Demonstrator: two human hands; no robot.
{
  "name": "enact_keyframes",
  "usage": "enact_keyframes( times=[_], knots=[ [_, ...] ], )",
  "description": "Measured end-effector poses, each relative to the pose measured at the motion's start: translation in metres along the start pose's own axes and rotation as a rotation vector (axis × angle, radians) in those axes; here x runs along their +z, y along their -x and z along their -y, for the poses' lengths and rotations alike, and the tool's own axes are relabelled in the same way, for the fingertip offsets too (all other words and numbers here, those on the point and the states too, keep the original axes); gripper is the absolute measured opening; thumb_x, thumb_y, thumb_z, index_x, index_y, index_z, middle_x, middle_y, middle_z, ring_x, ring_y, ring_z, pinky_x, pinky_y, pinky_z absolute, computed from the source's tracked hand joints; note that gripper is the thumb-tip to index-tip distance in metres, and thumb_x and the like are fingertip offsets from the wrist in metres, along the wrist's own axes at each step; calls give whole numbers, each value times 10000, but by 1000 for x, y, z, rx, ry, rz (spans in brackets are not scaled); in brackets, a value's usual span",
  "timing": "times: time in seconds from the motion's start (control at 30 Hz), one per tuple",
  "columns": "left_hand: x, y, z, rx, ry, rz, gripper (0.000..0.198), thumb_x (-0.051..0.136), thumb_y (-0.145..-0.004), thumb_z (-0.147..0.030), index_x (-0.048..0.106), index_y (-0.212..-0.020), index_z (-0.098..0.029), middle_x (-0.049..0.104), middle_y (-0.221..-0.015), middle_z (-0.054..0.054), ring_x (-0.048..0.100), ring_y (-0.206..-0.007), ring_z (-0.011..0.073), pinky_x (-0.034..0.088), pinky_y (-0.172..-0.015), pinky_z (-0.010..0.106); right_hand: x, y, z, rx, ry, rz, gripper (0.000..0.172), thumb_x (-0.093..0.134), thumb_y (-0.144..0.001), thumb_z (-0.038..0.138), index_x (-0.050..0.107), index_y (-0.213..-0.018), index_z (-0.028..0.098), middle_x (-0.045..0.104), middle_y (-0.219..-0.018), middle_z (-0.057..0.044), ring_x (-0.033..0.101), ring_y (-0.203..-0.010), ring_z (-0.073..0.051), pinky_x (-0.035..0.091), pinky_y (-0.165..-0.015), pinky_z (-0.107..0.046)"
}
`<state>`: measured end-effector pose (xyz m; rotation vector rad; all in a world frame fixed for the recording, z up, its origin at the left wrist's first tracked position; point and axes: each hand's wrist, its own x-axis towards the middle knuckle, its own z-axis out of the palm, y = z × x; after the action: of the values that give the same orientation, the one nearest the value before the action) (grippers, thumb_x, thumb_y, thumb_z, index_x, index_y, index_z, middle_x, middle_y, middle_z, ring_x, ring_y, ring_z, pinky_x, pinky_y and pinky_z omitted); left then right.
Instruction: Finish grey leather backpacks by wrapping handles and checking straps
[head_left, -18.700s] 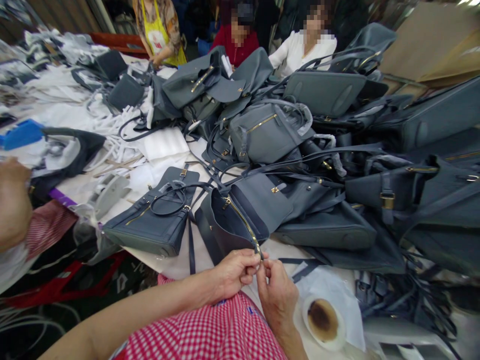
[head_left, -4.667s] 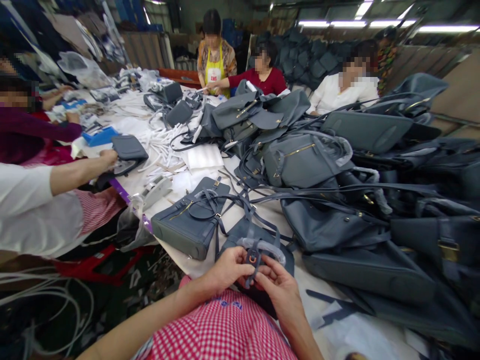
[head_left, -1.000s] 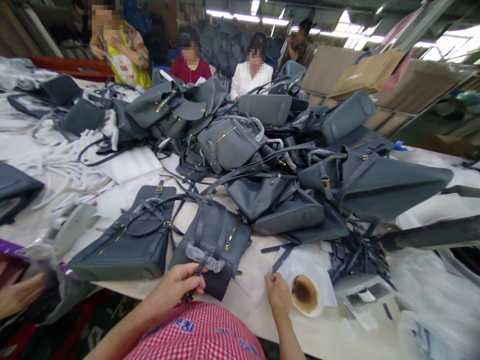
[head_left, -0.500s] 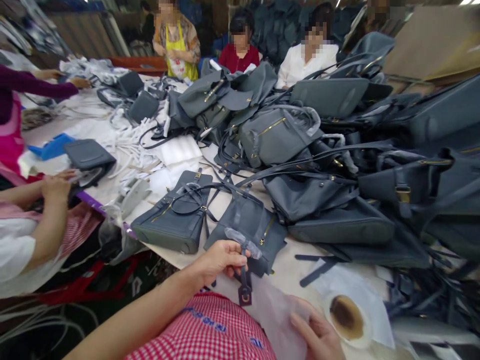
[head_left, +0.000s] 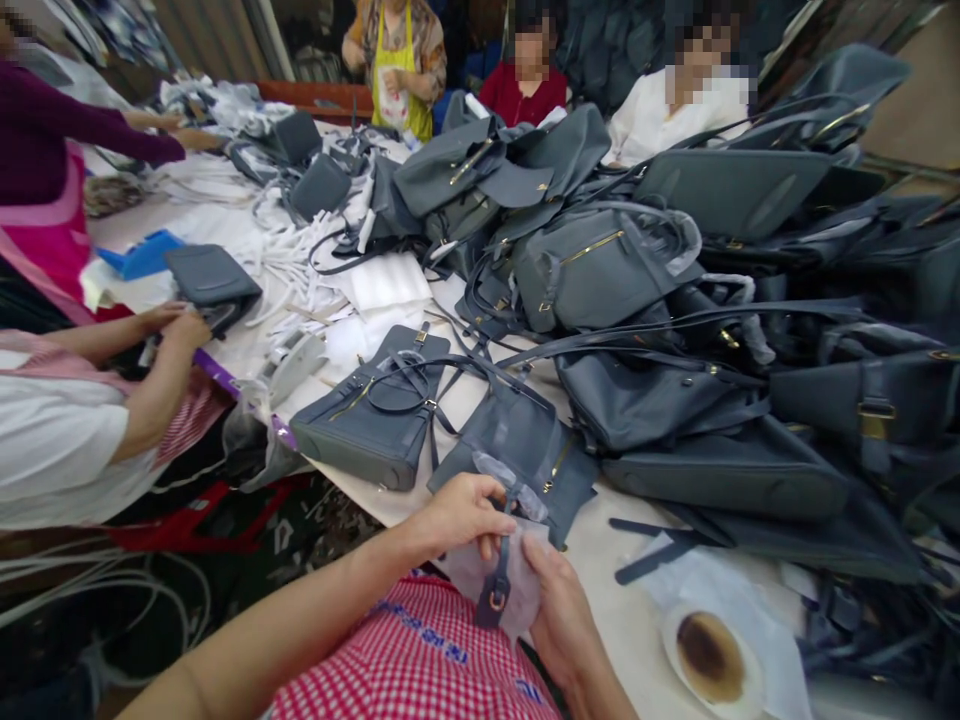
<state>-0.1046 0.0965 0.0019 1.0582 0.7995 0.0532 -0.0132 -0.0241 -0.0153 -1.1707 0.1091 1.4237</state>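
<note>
Left grip [head_left: 465, 512]: clenched on strap [head_left: 501, 575], just below bag [head_left: 525, 445].
Right grip [head_left: 559, 605]: sheet [head_left: 465, 572] clasped beneath strap.
Strap axis: pointed at near edge of surface [head_left: 622, 620].

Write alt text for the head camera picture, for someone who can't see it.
The left hand pinches the strap tab of a grey bag, while the right hand holds a thin sheet behind the tab. The bag lies on a table beside a heap of similar bags, with other people working around it.
</note>
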Motion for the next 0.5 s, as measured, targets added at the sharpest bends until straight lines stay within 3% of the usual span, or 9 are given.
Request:
enact_keyframes(
  times=[0.17, 0.33, 0.43, 0.5],
  knots=[
    [1, -2, 9, 66, -218, -130, 286, 614, -668, -223, 619, -942, -140, 561, -457, -53, 530, -390, 134, 373, -427, 213, 7, 5, -4, 67, -54, 23, 424, 850, -572, 391, 701, -893, 157, 743, -783, -59, 678, -662, -201, 534, -651, -325],
    [-2, 11, 8, 346, -627, -427, 231, 651, -686, -255, 685, -905, -194, 568, -601, -26, 529, -589, 153, 391, -593, 254, 10, -2, -7, 16, 2, -43, 462, 880, -509, 242, 693, -927, 181, 755, -803, -45, 692, -664, -205, 550, -632, -326],
    [-17, 24, 15, 364, -556, -555, 286, 652, -710, -318, 645, -968, -196, 609, -783, 9, 542, -725, 174, 407, -675, 266, 13, -12, -8, 28, -25, -70, 460, 869, -511, 229, 690, -932, 178, 759, -841, -58, 704, -701, -222, 560, -684, -353],
    [-29, 33, 27, 278, -347, -502, 297, 624, -748, -409, 613, -942, -184, 620, -830, 21, 553, -756, 171, 415, -673, 256, 16, -17, -9, 47, -45, -58, 464, 861, -523, 229, 683, -950, 186, 759, -862, -58, 709, -741, -236, 559, -717, -371]
  ],
)
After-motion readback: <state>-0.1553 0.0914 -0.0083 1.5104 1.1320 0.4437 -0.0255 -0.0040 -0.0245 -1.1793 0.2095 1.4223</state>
